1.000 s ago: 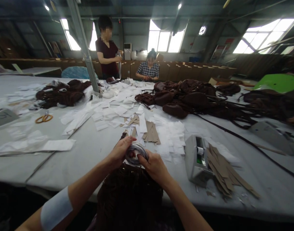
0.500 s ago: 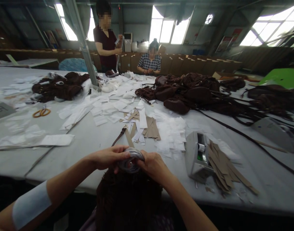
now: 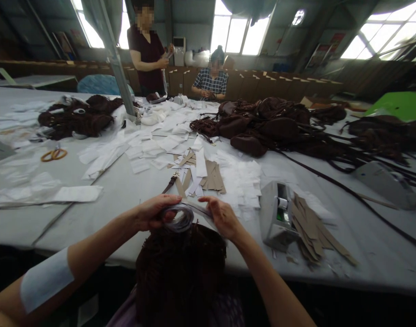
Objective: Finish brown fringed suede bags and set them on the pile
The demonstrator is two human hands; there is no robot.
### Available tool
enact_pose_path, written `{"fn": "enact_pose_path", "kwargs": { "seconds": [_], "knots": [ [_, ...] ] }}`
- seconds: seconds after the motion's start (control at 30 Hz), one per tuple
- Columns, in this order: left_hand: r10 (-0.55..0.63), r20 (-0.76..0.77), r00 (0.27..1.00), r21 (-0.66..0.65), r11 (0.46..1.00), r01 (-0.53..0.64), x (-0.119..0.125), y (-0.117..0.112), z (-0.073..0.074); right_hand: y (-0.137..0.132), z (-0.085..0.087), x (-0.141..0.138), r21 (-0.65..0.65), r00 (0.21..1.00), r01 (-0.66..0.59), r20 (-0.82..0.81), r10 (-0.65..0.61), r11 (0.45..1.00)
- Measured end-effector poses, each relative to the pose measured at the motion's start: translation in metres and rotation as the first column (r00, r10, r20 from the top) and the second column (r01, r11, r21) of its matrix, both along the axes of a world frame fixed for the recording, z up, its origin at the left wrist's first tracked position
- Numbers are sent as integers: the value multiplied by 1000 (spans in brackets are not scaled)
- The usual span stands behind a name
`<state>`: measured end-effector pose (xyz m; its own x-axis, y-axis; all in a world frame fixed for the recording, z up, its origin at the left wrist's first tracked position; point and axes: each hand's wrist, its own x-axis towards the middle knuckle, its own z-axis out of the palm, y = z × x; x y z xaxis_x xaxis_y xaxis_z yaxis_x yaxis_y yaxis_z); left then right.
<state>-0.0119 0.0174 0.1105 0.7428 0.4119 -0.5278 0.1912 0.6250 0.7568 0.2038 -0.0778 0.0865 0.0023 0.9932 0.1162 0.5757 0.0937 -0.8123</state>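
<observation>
My left hand (image 3: 152,211) is closed round a greyish ring wrapped in clear film (image 3: 179,220), which sits at the top of a dark brown fringed bag (image 3: 180,268) at the table's near edge. My right hand (image 3: 222,217) pinches the loose end of the film and holds it a little to the right of the ring. A brown strap with a metal buckle (image 3: 170,182) lies on the table just beyond my hands.
A grey tape dispenser (image 3: 278,220) and a heap of cardboard strips (image 3: 313,231) lie to the right. White paper slips (image 3: 167,147), orange scissors (image 3: 53,154) and piles of brown bags (image 3: 262,129) cover the table. Two people work at the far side.
My right hand has drawn away from the ring to the right, pulling a strip of film out. The view has tilted down a little.
</observation>
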Motion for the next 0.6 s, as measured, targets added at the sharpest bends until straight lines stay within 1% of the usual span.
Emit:
{"fn": "enact_pose_path", "kwargs": {
  "seconds": [0.07,0.1,0.13,0.17,0.23,0.27,0.3,0.33,0.4,0.47,0.53,0.6],
  "knots": [
    [-6,-17,1000,51,999,7,-1,3,1,2,6,15,0,989,114,-96,-114,993],
    [-21,-26,999,70,997,22,-1,3,2,2,10,18,12,984,147,-106,-145,989],
    [-40,-33,999,86,995,42,0,1,3,2,14,18,41,985,149,-90,-145,988],
    [-60,-37,998,100,993,64,1,-1,4,1,18,14,82,992,122,-53,-118,989],
    [-82,-41,996,131,988,87,5,-8,5,-1,22,-4,142,998,7,58,-15,990],
    [-80,-44,996,144,986,85,6,-12,5,-1,20,-15,145,993,-55,116,38,988],
    [-70,-47,996,153,985,76,8,-16,4,-2,17,-27,122,983,-92,167,71,988],
    [-50,-46,998,151,987,56,9,-19,2,-3,12,-38,88,976,-87,208,67,992],
    [1,-30,1000,89,996,1,8,-24,-5,-4,-2,-53,52,960,-14,281,-1,999],
    [48,4,999,-46,998,-47,5,-26,-15,-6,-14,-58,57,938,48,340,-64,997],
    [84,47,995,-186,980,-74,0,-28,-24,-9,-23,-55,75,927,48,369,-72,996],
    [119,105,987,-261,961,-88,-4,-31,-32,-12,-28,-50,98,927,35,369,-69,995]
  ]
}}
